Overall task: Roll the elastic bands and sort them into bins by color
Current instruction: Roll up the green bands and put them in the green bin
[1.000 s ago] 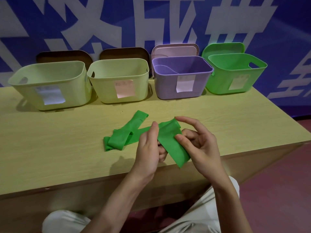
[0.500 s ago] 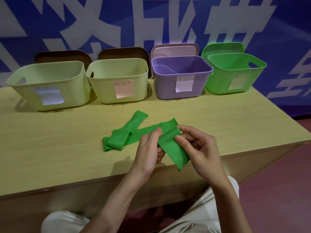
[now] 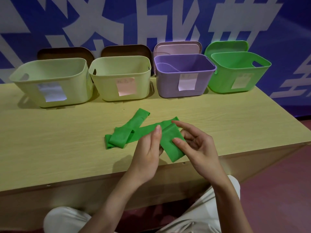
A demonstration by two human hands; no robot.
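Note:
A long green elastic band [image 3: 170,145] lies across the wooden table [image 3: 50,148], its left part folded in loops [image 3: 121,137]. Near the table's front edge both hands hold its right end. My left hand [image 3: 148,153] pinches the band from the left, thumb on top. My right hand [image 3: 196,147] holds it from the right, thumb pressed on the fabric and index finger lifted above. Four bins stand along the back: two pale yellow-green [image 3: 53,81] [image 3: 121,78], one purple [image 3: 183,74], one green [image 3: 239,69].
Each bin has a paper label on its front, and lids lean on the blue wall behind them. A purple band lies inside the purple bin. My knees in light trousers [image 3: 67,219] are below the table's front edge. Red floor is to the right.
My right index finger has lifted off the band and my left thumb has straightened upward. The band's held end has shifted slightly; the folded part on the table stays put.

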